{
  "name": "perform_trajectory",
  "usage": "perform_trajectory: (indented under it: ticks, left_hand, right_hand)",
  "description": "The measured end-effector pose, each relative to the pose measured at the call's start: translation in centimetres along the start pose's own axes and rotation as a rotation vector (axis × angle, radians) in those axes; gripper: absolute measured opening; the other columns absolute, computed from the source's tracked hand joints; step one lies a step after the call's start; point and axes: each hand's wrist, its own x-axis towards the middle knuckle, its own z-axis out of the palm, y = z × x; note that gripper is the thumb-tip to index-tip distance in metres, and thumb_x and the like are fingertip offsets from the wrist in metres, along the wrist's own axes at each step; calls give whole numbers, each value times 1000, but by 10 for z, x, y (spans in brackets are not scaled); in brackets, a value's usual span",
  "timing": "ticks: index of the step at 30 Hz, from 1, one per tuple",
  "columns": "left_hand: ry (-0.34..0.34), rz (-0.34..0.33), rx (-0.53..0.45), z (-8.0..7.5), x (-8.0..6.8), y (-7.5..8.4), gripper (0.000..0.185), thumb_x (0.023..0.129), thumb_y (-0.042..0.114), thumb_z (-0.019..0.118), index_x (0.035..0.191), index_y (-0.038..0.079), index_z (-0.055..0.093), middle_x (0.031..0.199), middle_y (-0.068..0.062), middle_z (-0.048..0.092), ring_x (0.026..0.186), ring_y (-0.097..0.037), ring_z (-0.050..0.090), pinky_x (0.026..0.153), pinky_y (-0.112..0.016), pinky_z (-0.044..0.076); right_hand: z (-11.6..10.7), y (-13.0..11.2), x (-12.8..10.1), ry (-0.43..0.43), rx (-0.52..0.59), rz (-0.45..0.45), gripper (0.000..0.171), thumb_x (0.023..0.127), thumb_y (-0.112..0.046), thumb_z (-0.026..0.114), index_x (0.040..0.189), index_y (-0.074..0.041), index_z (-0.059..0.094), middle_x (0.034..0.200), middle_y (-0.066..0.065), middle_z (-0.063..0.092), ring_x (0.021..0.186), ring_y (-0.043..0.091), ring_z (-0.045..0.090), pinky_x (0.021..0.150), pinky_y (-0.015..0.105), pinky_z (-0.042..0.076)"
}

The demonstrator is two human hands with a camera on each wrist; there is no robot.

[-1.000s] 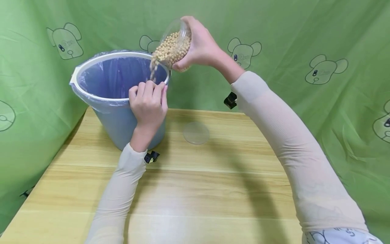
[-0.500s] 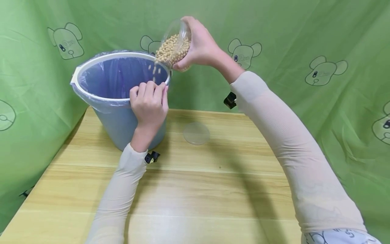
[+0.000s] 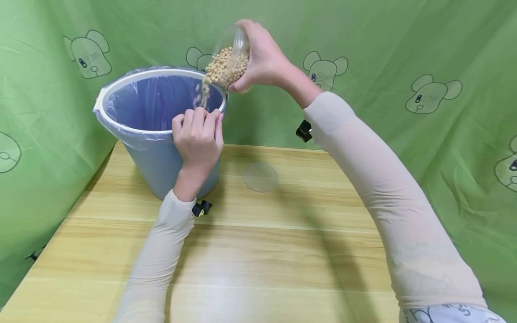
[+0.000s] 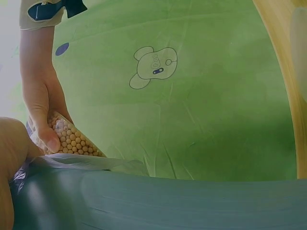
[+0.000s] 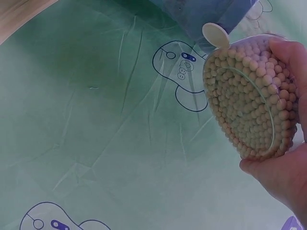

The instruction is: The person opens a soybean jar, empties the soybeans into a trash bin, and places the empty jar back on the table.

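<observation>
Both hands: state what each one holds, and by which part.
The right hand grips a clear container of beans round its side, tilted over the bin. The left hand grips the near rim of the blue bin.

Your left hand [image 3: 198, 137] covers part of the bin's [image 3: 133, 134] near rim; its fingertips curl over the edge, out of sight. The bin's floor is hidden by its own wall, so fallen beans [image 3: 226, 69] cannot be seen. Your right hand [image 3: 262, 58] masks the far side of the clear container [image 3: 232, 42]. In the left wrist view the left hand is cropped at the frame's edge. Falling beans are blurred.
</observation>
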Motion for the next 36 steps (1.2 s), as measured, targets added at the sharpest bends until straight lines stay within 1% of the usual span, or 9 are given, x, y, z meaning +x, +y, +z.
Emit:
perform_trajectory:
  ticks: [7, 12, 21, 36]
  left_hand:
    - [0, -1, -4, 0, 1, 1, 15, 95, 17, 68, 89, 6, 76, 78, -9, 64, 75, -31, 57, 79, -43, 42]
    - [1, -2, -2, 0, 1, 1, 14, 95, 16, 69, 89, 6, 76, 78, -9, 64, 75, -31, 57, 79, -43, 43]
    - [-1, -6, -4, 2, 0, 2, 14, 95, 16, 69, 90, 6, 77, 79, -9, 65, 76, -30, 58, 79, -43, 43]
    - [5, -6, 3, 3, 0, 3, 12, 94, 16, 70, 90, 7, 77, 78, -8, 65, 75, -30, 58, 79, -42, 43]
  right_hand:
    - [0, -5, 1, -7, -38, -12, 129, 56, -26, 98, 160, -14, 22, 152, 8, 42, 136, 16, 41, 114, 26, 39]
    - [0, -8, 2, -2, -85, -35, 126, 57, -26, 97, 159, -14, 24, 151, 8, 42, 136, 17, 41, 114, 28, 40]
    - [1, -10, 3, -3, -139, -63, 125, 57, -29, 97, 159, -16, 24, 156, 7, 39, 142, 18, 37, 117, 29, 36]
    - [2, -16, 3, -4, -180, -97, 125, 58, -28, 96, 159, -15, 23, 156, 8, 38, 144, 19, 35, 119, 28, 33]
